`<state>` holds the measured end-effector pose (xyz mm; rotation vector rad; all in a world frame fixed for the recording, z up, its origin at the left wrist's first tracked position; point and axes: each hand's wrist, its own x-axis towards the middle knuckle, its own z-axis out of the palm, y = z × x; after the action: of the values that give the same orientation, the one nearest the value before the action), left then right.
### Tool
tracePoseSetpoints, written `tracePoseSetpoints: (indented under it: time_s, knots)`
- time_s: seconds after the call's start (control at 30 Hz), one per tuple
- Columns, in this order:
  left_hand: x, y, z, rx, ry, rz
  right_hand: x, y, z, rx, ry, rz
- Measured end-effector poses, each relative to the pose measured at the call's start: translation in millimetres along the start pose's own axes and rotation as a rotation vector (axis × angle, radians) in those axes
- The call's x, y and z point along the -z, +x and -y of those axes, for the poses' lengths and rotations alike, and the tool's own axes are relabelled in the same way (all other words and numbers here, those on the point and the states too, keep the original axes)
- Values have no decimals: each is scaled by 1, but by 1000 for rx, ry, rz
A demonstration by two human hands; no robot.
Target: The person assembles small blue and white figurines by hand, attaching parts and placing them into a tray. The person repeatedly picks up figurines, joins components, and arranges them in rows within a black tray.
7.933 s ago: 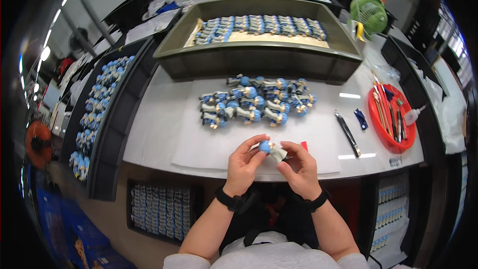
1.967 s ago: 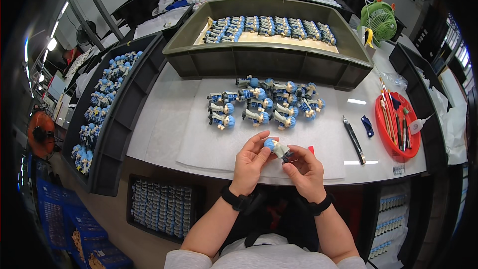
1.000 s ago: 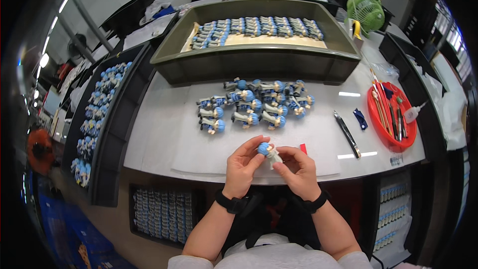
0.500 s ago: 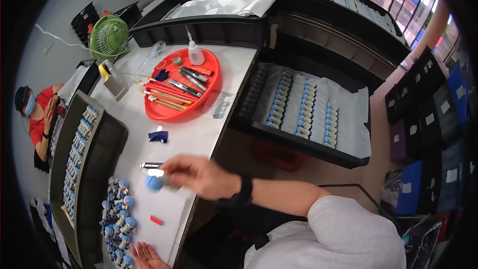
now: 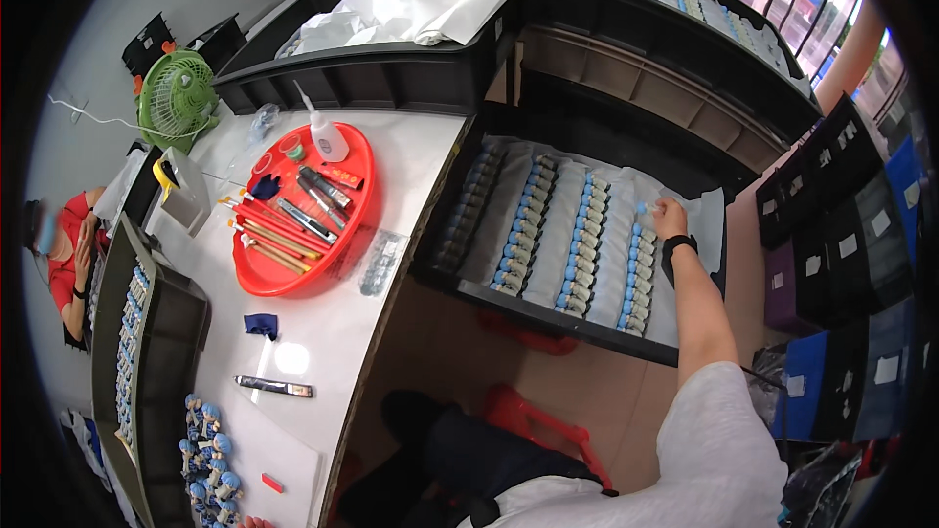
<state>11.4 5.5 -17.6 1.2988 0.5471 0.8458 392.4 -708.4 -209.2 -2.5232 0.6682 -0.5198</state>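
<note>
My right hand (image 5: 671,219) reaches over the black crate (image 5: 562,325) on the right, fingers closed on a small figurine (image 5: 643,207) with a light blue head. The hand is at the far end of the rightmost row of figurines (image 5: 638,274), which lie on white paper. Only a sliver of my left hand (image 5: 256,522) shows at the bottom edge, by the cluster of blue-capped figurines (image 5: 209,464) on the table; its grip is hidden. Near it on the table are a red block (image 5: 272,483) and a black pen-like tool (image 5: 274,387).
A red tray (image 5: 367,198) holds brushes, pens and a white squeeze bottle (image 5: 329,139). A green fan (image 5: 177,98) stands behind it. Another crate (image 5: 166,352) of figurines sits on the left, with a co-worker (image 5: 73,244) beyond. Stacked boxes (image 5: 846,303) line the right side.
My right hand has moved from above the table across to the crate on the right, carrying the blue-headed figurine. The view has shifted, and my left hand has mostly dropped out of it.
</note>
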Motion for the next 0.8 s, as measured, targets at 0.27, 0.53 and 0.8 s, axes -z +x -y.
tracePoseSetpoints:
  time_s: [0.27, 0.53, 0.8]
  knots:
    - [4, 0, 0, -1, 35, -27, -28, 12, -41, -60, -59, 90]
    - [7, 2, 5, -5, 36, -20, -46, 12, -60, -83, -5, 155]
    - [11, 4, 21, 10, 11, -140, -59, 42, -106, 97, -162, 224]
